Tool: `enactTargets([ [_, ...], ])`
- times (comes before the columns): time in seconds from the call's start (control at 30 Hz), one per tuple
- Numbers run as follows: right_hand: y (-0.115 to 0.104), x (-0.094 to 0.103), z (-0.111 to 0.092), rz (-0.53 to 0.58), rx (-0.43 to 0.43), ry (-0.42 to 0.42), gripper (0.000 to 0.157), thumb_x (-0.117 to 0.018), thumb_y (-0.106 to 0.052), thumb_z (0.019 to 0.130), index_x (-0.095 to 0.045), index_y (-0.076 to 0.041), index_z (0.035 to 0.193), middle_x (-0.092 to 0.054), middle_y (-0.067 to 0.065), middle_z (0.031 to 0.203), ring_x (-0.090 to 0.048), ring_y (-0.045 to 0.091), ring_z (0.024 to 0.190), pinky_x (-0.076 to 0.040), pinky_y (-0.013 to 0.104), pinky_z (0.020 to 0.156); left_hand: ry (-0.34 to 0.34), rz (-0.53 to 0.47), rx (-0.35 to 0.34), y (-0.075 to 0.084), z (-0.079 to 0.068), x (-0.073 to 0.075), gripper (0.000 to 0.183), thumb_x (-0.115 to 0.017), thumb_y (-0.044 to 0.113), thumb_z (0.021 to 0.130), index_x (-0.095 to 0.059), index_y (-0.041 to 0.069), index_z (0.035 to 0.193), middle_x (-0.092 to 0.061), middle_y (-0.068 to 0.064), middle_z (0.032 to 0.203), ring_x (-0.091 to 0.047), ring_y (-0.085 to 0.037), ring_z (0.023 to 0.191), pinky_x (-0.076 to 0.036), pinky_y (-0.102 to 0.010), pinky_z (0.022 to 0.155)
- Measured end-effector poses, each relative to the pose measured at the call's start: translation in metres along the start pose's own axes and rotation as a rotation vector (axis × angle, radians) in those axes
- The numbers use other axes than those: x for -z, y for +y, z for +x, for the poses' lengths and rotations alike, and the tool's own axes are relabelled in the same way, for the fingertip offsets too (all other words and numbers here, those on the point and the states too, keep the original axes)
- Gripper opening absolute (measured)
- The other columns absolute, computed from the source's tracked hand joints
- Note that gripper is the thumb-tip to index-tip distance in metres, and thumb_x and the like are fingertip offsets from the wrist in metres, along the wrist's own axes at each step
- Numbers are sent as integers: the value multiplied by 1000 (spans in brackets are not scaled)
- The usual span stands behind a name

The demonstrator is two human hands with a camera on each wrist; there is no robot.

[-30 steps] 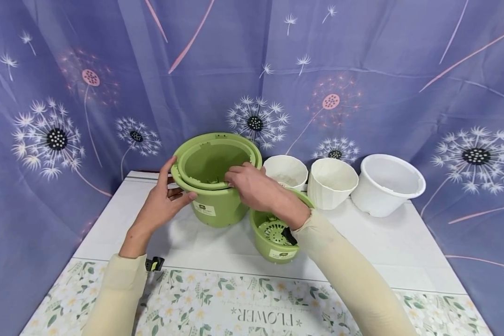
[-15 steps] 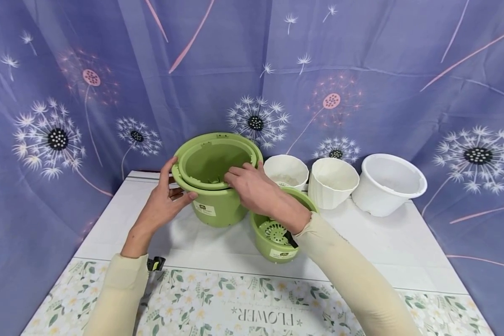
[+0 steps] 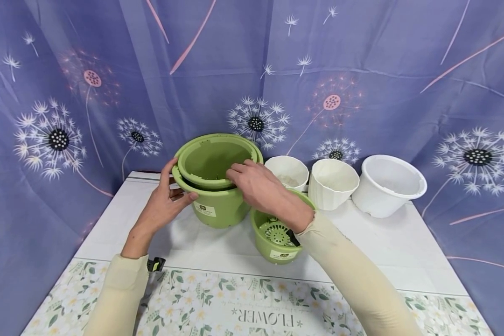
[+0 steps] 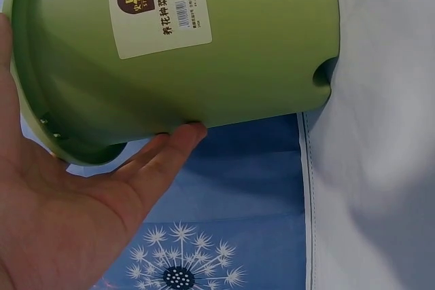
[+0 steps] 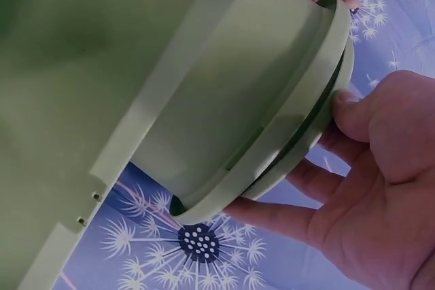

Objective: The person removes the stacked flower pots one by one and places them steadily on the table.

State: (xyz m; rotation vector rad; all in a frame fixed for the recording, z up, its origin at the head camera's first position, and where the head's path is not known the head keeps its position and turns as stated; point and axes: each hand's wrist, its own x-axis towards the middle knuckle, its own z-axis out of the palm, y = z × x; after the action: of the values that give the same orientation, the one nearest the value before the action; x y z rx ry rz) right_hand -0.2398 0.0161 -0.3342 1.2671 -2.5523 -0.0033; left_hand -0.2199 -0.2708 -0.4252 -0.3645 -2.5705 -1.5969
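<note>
A large green flowerpot [image 3: 218, 212] stands at the centre left of the table in the head view, bearing a white label [image 4: 162, 8]. Nested inside it is a slightly smaller green flowerpot [image 3: 206, 161], its near rim a little above the outer one. My left hand [image 3: 161, 207] holds the outer pot at its left side, thumb at the front and fingers round the rim. With my right hand [image 3: 258, 186] I grip the inner pot's rim at the near right. In the right wrist view, the thumb and fingers of my right hand [image 5: 374, 188] are on that rim.
A small green flowerpot [image 3: 262, 238] with a slotted bottom stands under my right forearm. Two fluted white pots [image 3: 328, 193] and a larger round white pot [image 3: 374, 200] line the back right. A dandelion-patterned curtain [image 3: 218, 60] hangs behind the table.
The inner green flowerpot has risen slightly, and the dark gap below its near rim is wider. My right hand shifted slightly with it; my left hand stayed on the outer pot.
</note>
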Motion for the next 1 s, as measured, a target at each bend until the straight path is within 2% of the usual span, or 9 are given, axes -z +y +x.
enactTargets([
  [0.27,5,1,-1,83,16,13,37,-62,16,88,-69,-4,117,-73,8,114,-63,27,103,-51,37,97,0,2,-3,0,1,-1,106,-80,35,98,-1,51,167,-45,-22,150,-60,-46,133,-50,-58,110],
  [0.43,6,1,-3,138,62,72,8,-60,-3,105,-67,-4,107,-69,7,102,-62,26,94,-51,38,91,2,13,0,1,1,0,106,-80,35,98,-1,51,167,-44,-21,150,-60,-46,132,-51,-58,109],
  [0.5,6,0,-3,148,81,94,11,-60,-12,109,-66,-5,104,-67,6,97,-62,26,91,-50,39,89,3,17,3,1,0,0,107,-80,36,98,0,51,167,-44,-21,151,-60,-47,132,-52,-59,108],
  [0.7,7,1,-4,181,57,83,18,-70,-22,105,-66,-5,106,-67,6,100,-63,25,94,-52,39,88,2,9,-3,0,0,-1,107,-80,35,98,1,50,167,-42,-23,153,-59,-49,133,-51,-58,110],
  [0.83,8,2,-3,186,55,68,15,-71,-20,104,-69,-6,108,-69,6,102,-65,25,95,-53,38,89,3,10,-7,0,1,0,107,-80,35,98,1,49,168,-43,-23,152,-59,-49,133,-50,-58,111],
  [1.0,9,4,-2,183,78,68,9,-71,-16,104,-72,-8,103,-68,4,96,-64,24,92,-53,37,87,4,4,-16,0,1,0,107,-80,33,99,0,48,168,-43,-23,151,-59,-48,133,-50,-57,112],
])
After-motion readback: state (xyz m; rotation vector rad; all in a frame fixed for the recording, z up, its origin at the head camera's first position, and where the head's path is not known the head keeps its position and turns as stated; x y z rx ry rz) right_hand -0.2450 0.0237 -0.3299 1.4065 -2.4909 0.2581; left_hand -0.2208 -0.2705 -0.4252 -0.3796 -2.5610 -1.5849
